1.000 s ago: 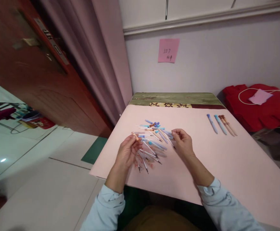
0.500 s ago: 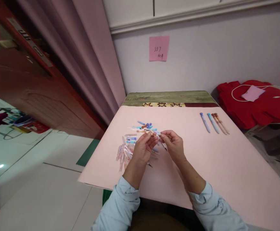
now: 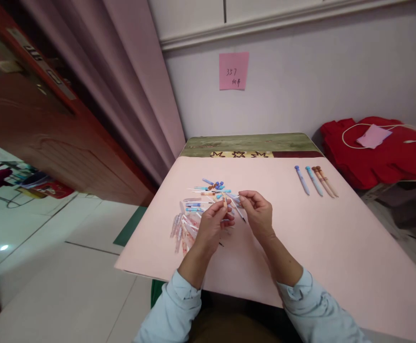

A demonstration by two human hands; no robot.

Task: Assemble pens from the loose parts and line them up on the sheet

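Observation:
My left hand (image 3: 215,224) is closed over the middle of the table, pinching a small tan-and-brown pen barrel piece (image 3: 225,202) that points upward. To its right, my right hand (image 3: 258,212) has thumb and fingertips pressed together; whatever is between them is too small to make out. A white pen refill (image 3: 238,211) with a dark tip slants below the fingertips. Beyond my hands are blue and brown pen toppers (image 3: 218,185) and a loose orange-banded barrel piece (image 3: 208,194). Clear pinkish pen barrels (image 3: 179,233) are heaped left of my left hand, which partly covers them.
Several finished-looking pens (image 3: 314,181) with blue and brown tops lie in a row at the right on the pink table cover (image 3: 300,247). A red cloth (image 3: 354,162) with a white cable is beyond the right edge. A pink note (image 3: 233,71) hangs on the wall.
The tan barrel piece in my left hand has turned more upright. My right fingertips have drawn slightly away from my left. The view has shifted a little.

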